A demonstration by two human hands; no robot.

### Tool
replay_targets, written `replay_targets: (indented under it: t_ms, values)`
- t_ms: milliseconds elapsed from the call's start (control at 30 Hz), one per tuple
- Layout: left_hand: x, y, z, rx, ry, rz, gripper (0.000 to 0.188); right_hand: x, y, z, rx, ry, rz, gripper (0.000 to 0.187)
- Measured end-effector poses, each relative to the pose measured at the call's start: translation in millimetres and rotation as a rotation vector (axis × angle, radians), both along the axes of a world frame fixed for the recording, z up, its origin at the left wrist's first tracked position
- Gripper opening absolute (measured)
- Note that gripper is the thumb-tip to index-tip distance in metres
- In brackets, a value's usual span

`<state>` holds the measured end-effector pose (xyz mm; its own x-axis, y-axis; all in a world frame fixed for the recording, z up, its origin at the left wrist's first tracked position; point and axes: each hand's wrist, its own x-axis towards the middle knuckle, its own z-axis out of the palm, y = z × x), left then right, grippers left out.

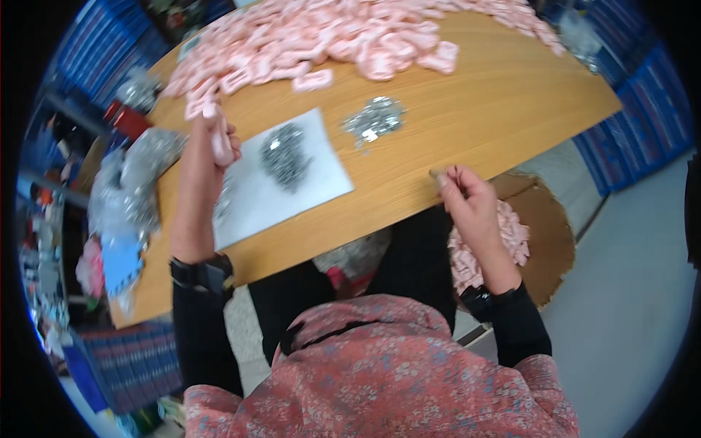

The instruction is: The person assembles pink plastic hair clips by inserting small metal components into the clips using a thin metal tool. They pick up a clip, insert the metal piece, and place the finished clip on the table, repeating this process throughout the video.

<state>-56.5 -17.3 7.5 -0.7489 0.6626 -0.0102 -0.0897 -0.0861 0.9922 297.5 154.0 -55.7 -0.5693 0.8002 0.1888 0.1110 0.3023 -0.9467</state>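
My left hand [201, 152] is closed around a long pink plastic piece [217, 131], raised at the left side of the table below a large heap of similar pink pieces [314, 44]. Beside that hand, a white sheet [321, 171] carries a pile of small silvery metal parts [286, 157]. A second pile of flat shiny metal bits [374, 119] sits on the bare wood to its right. My right hand [471, 201] hovers over the table's front edge with thumb and forefinger pinched together; what they hold, if anything, is too small to make out.
The wooden table [511, 109] has a slanting front edge. Below my right forearm stands a cardboard box [551, 233] with many pink pieces [515, 226] in it. Clear plastic bags [139, 179] and a red object [128, 119] lie at the left. Blue stacked crates [642, 117] stand at the right.
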Motion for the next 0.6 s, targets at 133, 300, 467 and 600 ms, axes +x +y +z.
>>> replay_targets:
  t_ms: [133, 300, 467, 600]
  values:
    - [69, -85, -40, 0.146, 0.074, 0.194, 0.055, -55, -15, -1, 0.032, 0.115, 0.226, 0.017]
    - [113, -125, -88, 0.172, 0.123, 0.372, 0.056, -105, -24, -1, 0.15, -0.02, 0.401, 0.018]
    - [107, -121, -89, 0.235, 0.107, 0.344, 0.053, -151, -16, -1, 0.44, -0.19, 0.426, 0.021]
    - [106, -130, -87, 0.234, 0.12, 0.358, 0.05, -181, -24, -14, 0.524, -0.163, 0.462, 0.019]
